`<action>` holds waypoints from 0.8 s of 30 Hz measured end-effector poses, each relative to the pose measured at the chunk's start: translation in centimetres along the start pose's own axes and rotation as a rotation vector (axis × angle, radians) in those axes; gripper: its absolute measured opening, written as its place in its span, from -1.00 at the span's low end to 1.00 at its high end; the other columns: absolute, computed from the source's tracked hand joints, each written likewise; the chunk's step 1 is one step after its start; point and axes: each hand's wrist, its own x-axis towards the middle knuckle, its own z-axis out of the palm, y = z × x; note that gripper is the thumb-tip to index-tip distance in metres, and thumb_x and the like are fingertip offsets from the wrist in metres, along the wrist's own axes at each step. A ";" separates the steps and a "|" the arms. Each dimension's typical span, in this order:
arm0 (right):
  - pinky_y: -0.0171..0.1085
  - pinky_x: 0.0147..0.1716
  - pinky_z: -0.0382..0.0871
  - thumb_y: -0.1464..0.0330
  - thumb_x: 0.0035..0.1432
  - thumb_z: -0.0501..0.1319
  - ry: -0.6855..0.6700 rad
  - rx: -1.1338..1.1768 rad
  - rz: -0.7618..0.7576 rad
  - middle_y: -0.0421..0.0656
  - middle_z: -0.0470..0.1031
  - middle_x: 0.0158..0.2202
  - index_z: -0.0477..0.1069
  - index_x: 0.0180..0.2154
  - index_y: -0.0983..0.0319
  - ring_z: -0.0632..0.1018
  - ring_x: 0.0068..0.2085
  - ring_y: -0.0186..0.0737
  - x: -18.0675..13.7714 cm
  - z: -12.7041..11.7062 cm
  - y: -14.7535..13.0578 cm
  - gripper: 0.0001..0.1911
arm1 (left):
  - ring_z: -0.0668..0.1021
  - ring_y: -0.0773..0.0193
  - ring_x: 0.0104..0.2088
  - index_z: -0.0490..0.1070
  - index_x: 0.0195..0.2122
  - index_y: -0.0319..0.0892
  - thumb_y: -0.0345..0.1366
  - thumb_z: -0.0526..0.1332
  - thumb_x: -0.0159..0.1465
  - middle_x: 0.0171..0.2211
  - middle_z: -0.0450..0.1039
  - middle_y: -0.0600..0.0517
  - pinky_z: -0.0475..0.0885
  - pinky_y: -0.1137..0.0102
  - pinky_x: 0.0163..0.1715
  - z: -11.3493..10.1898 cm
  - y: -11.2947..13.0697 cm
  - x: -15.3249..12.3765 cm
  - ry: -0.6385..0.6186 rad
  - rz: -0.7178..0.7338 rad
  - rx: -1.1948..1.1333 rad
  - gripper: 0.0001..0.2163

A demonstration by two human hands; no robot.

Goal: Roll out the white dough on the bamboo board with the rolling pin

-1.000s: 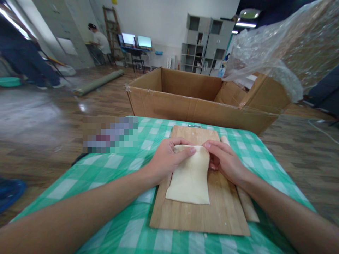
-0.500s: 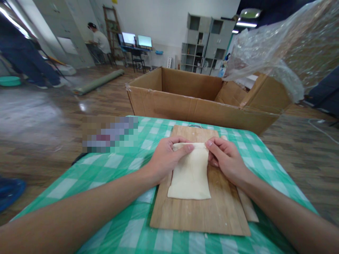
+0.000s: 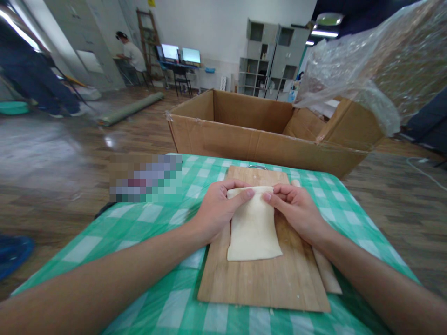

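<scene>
A pale flat sheet of dough (image 3: pixel 253 230) lies on a wooden cutting board (image 3: pixel 265 279) set on a green and white checked tablecloth (image 3: pixel 157 223). My left hand (image 3: pixel 218 209) pinches the dough's far left corner, thumb on top. My right hand (image 3: pixel 296 209) pinches the far right corner, fingers curled. The far edge of the dough is raised off the board between both hands. A wooden rolling pin (image 3: pixel 326 270) lies along the board's right side, partly hidden under my right forearm.
A large open cardboard box (image 3: pixel 265 130) stands just beyond the table's far edge, with crumpled clear plastic (image 3: pixel 366 70) over its right side. On the wooden floor lie a rolled mat (image 3: pixel 131 108) and, far left, a person's legs (image 3: pixel 35 83). Another person sits at monitors (image 3: pixel 131 53).
Both hands have drawn the dough's far edge up and slightly away from me, and the near edge has slid further from me across the board. The sheet looks shorter.
</scene>
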 end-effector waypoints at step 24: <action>-0.25 -0.46 0.46 0.06 0.14 0.43 0.056 0.149 0.046 -0.10 0.65 -0.36 0.61 -0.25 0.22 0.58 -0.43 -0.19 0.1 -0.4 0.4 -0.65 | 0.66 0.19 -0.34 0.59 -0.26 -0.21 0.07 0.35 0.24 -0.27 0.65 -0.10 0.55 0.34 -0.28 -0.1 -0.6 0.3 -0.197 -0.080 -0.218 -0.61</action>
